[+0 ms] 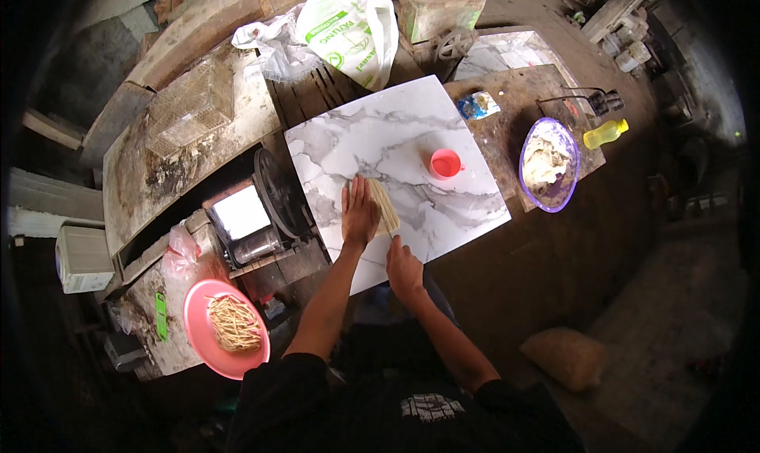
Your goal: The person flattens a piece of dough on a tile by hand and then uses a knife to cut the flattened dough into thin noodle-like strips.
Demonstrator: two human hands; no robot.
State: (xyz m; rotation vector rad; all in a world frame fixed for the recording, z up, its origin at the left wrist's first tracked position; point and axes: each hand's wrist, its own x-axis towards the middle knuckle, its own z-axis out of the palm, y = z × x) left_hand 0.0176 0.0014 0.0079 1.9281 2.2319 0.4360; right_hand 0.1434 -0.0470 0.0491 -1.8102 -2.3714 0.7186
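A pale stack of dough strips (385, 210) lies lengthwise on the grey-veined white marble-look board (340, 140). My left hand (360, 213) rests flat along the left side of the dough, fingers stretched out and pointing away from me. At the near right end of the strips my right hand (404, 267) is closed. A small tip shows above its fingers, but what it grips is mostly hidden. A red cup (445, 164) stands on the board, to the right of and beyond the dough.
To the right, a purple-rimmed basin (576, 162) holds white dough, beside a yellow bottle (606, 134) and a blue packet (478, 106). A machine with a black wheel (279, 192) stands left of the board. Nearer, a pink basin (196, 326) holds thin sticks. White-green bags (348, 34) lie behind.
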